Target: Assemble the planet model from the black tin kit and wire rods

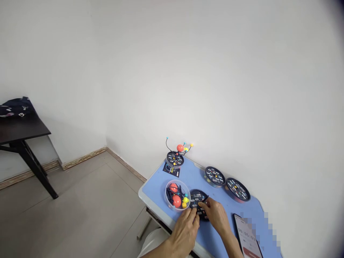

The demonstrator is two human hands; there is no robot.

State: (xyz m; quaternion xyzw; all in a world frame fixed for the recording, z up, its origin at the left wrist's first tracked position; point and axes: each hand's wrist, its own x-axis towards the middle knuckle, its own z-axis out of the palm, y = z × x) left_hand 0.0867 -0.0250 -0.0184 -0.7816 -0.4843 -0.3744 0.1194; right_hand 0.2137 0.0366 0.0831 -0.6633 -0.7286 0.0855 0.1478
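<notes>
A round black lid (197, 195) printed with small labels and pictures lies on the blue table, partly covered by both hands. My left hand (185, 229) grips its near-left edge with bent fingers. Over its right side, my right hand (216, 214) pinches a thin black piece (206, 198), whose shape is mostly hidden by the fingers. Left of the lid stands an open clear tub (166, 199) holding red balls (176, 201), small yellow and blue balls and several black rods.
A put-together planet model (175, 159) stands at the table's (158, 182) far corner on a dark printed card (172, 171). Two lidded tubs, one (215, 175) left of the other (238, 190), sit along the wall. A phone (247, 234) showing a timer lies at right.
</notes>
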